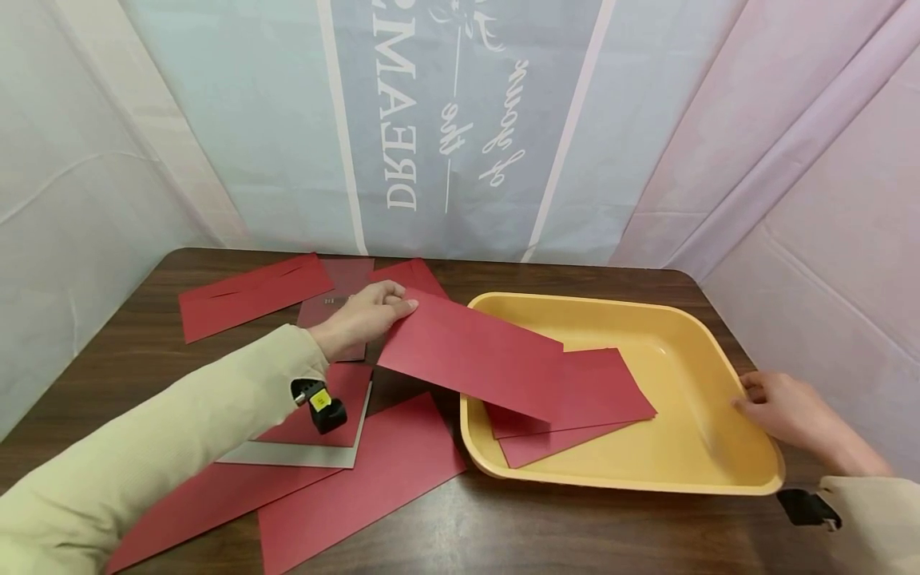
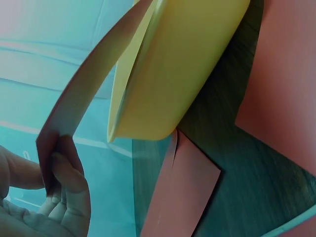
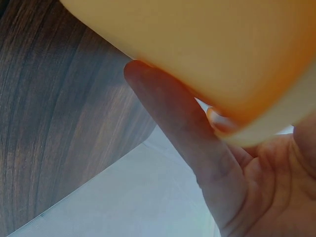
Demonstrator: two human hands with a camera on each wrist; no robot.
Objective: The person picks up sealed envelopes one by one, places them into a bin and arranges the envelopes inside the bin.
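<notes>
My left hand [image 1: 374, 311] pinches one end of a red envelope [image 1: 474, 351] between thumb and fingers. The envelope slants down over the left rim of a yellow plastic tub [image 1: 690, 447], its far end above other red envelopes [image 1: 596, 391] lying inside. In the left wrist view the held envelope [image 2: 94, 84] bends slightly beside the tub's outer wall [image 2: 192, 64]. At the tub's right side, my right hand [image 1: 791, 411] grips the rim. The right wrist view shows one finger [image 3: 168, 108] stretched along the underside of the tub [image 3: 197, 39].
Left of the tub, more red envelopes [image 1: 359, 479] lie spread on the dark wooden table [image 1: 561, 535], along with a grey-edged sheet [image 1: 287, 454] and a dull mauve piece [image 1: 348, 275]. Another red envelope [image 1: 251, 295] lies at the back left. A printed cloth [image 1: 460, 120] hangs behind.
</notes>
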